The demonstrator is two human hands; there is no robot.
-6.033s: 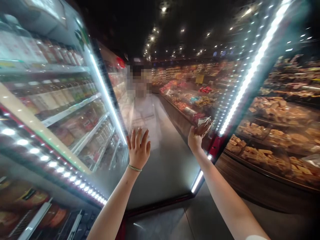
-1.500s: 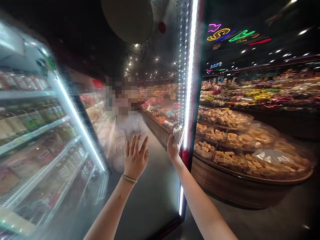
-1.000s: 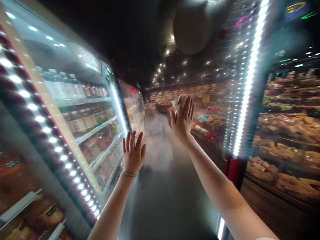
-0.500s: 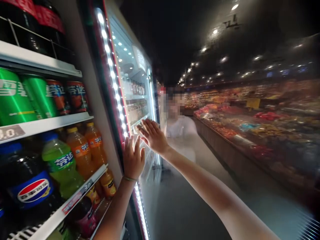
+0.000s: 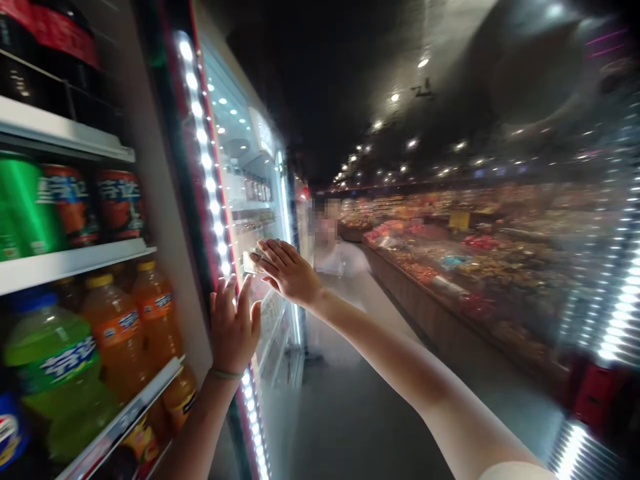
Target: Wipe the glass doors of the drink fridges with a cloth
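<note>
Reaching up with both arms, the person has two bare hands at a tall drinks fridge (image 5: 200,133). The right hand (image 5: 290,272) stretches across the view, and its fingers (image 5: 273,257) lie long and loose, not in a fist. Just under their tips sits a small pale piece of paper (image 5: 251,262), maybe folded. It is too small to tell what it is, or if the fingers pinch it. It lies against the fridge glass, and its long side seems to run sideways. The left hand (image 5: 233,330) is open with its fingers spread and holds nothing. It is lower down, by the lit edge of the door, so the right hand is the nearer one. Orange drink bottles (image 5: 117,327) and a green drink bottle (image 5: 53,360) stand on a white shelf (image 5: 65,270). Farther off, a person in a white top (image 5: 340,260) stands by a long surface piled with food (image 5: 425,300).
</note>
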